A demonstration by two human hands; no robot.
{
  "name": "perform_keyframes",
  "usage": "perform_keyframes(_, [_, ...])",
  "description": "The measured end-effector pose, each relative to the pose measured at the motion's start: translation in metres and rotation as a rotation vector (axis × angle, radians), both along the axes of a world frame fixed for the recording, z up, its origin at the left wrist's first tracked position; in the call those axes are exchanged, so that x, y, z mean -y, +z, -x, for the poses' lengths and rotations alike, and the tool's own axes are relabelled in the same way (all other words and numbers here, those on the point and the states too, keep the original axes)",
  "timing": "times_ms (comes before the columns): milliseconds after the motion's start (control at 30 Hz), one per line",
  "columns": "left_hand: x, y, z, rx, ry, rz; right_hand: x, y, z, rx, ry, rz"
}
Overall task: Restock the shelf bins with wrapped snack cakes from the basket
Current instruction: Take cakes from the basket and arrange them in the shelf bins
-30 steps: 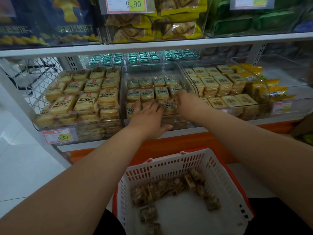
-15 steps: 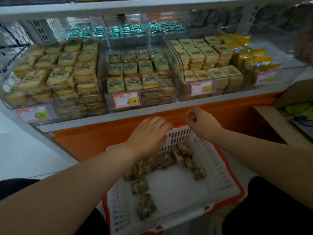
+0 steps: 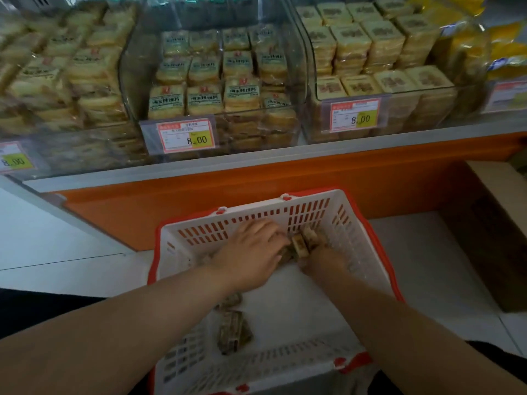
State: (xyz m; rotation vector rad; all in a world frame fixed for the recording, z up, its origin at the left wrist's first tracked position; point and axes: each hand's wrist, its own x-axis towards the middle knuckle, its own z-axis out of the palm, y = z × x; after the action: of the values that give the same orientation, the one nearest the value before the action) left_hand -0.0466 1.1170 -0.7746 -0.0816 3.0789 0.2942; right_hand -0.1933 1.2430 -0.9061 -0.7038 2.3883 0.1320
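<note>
Down in the lower middle of the frame, both hands are now inside the white basket point(image 3: 359, 243), where half a second ago they were hovering over its far rim. The view has also dropped and moved in closer, so the green packs behind the shelf bins are out of sight. The left hand point(image 3: 251, 256) lies palm down with fingers fairly straight over the row of wrapped snack cakes point(image 3: 299, 245) by the far wall, covering most of them. The right hand point(image 3: 320, 262) is curled in against the same row, but can't tell if it's actually gripping one since its fingers are hidden. A couple of loose cakes point(image 3: 232, 332) sit nearer the camera, partly under the left forearm. The middle bin point(image 3: 293, 89) up top is stacked with yellow packs, price tag point(image 3: 185, 136) reading 8.00. Left bins are blurry. A cardboard box point(image 3: 496, 223) is cut off at the right edge.
</note>
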Motion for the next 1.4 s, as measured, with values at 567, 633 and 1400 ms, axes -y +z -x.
perform_keyframes(567, [0.021,0.046,0.013,0.365,0.422,-0.459,0.009,0.124,0.029,1.038,-0.32,0.294])
perform_keyframes(633, [0.025,0.06,0.01,0.462,0.497,-0.634,0.019,0.171,0.024,0.935,-0.156,0.389])
perform_keyframes(1400, [0.056,0.188,0.013,-0.208,0.491,-1.114,0.048,0.362,-0.016,-0.281,0.643,0.559])
